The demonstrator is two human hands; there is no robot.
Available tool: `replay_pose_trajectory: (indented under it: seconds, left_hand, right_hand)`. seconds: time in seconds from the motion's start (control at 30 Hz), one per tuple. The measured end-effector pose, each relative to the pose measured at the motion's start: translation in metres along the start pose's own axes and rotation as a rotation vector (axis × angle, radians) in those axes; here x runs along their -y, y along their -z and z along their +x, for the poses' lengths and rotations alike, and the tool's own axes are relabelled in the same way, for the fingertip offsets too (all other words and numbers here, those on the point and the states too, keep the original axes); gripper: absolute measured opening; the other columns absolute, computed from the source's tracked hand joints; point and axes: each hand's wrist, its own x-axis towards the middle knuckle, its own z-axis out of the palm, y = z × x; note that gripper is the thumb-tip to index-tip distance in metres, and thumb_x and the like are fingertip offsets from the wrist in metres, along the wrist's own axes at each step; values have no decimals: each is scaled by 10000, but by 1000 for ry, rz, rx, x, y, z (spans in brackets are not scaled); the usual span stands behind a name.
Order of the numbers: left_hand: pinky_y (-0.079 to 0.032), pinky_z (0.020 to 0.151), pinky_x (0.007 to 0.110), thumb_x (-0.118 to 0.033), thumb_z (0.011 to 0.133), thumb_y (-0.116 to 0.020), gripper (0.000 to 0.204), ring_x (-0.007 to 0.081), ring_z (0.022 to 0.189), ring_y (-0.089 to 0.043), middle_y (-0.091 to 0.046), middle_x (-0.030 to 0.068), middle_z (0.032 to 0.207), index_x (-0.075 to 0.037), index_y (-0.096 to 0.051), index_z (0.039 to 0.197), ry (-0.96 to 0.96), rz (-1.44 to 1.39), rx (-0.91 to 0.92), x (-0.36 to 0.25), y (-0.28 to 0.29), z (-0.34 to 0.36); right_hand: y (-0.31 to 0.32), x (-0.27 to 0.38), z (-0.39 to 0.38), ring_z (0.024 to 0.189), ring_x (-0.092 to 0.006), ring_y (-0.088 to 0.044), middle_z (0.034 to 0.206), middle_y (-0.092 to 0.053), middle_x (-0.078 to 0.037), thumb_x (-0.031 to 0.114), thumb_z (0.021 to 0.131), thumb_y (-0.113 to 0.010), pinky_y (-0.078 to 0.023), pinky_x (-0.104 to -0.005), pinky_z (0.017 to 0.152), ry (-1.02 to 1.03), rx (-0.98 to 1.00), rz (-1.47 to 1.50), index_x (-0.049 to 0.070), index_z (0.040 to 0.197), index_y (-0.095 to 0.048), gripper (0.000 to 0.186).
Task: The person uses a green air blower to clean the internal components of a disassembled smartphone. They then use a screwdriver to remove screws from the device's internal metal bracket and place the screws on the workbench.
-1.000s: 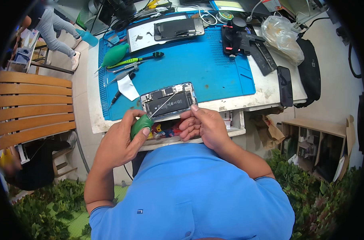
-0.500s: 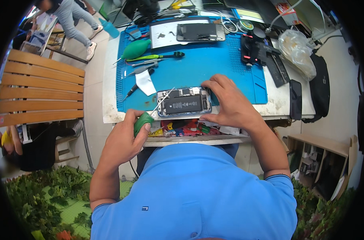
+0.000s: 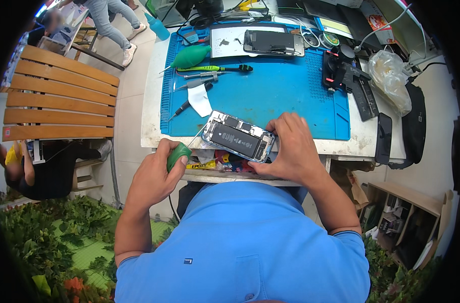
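My left hand (image 3: 157, 170) is closed round the rounded green handle of a tool (image 3: 178, 155). Its thin metal shaft points up and away, reaching the left end of an opened phone (image 3: 235, 137). The phone's black battery and inner boards lie bare. At its right end, my right hand (image 3: 293, 147) grips it, fingers along the far edge and thumb at the near corner. Slanted with its right end nearer me, the phone reaches past the front edge of the blue work mat (image 3: 270, 91). Whether it rests on anything below is hidden.
On the mat lie a green blower bulb (image 3: 191, 56), a green-black brush (image 3: 215, 68), screwdrivers (image 3: 187, 105), a white paper piece (image 3: 199, 100) and a detached phone screen (image 3: 273, 43). A black clamp (image 3: 336, 70) stands right. Below the edge, an open drawer (image 3: 225, 174) holds small items.
The phone has turned, its right end swinging toward me. My right hand has moved with it. My left hand keeps the green-handled tool. The whole view has shifted a little.
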Motion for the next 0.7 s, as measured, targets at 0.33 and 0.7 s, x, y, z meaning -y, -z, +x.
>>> replay_pose_trajectory:
  seconds: [0.33,0.7]
  left_hand:
    - [-541,767,481,-257,1127,-700,354,441,832,-730,-762,252,965,27,-584,1304,51,70,13,-10,6,6]
    - [-530,746,483,-261,1127,-699,337,408,791,-725,-737,225,904,6,-598,1305,39,50,7,-11,4,7]
  right_hand:
    - [-7,0,-5,1048,-341,-598,1069,-619,-148,432,632,-1039,-452,-470,937,-8,-38,-15,-7,1133,-689,753]
    - [-8,-1,-6,1061,-342,-597,1084,-616,-154,433,621,-1038,-461,-472,963,-15,-32,-24,-8,1150,-691,771]
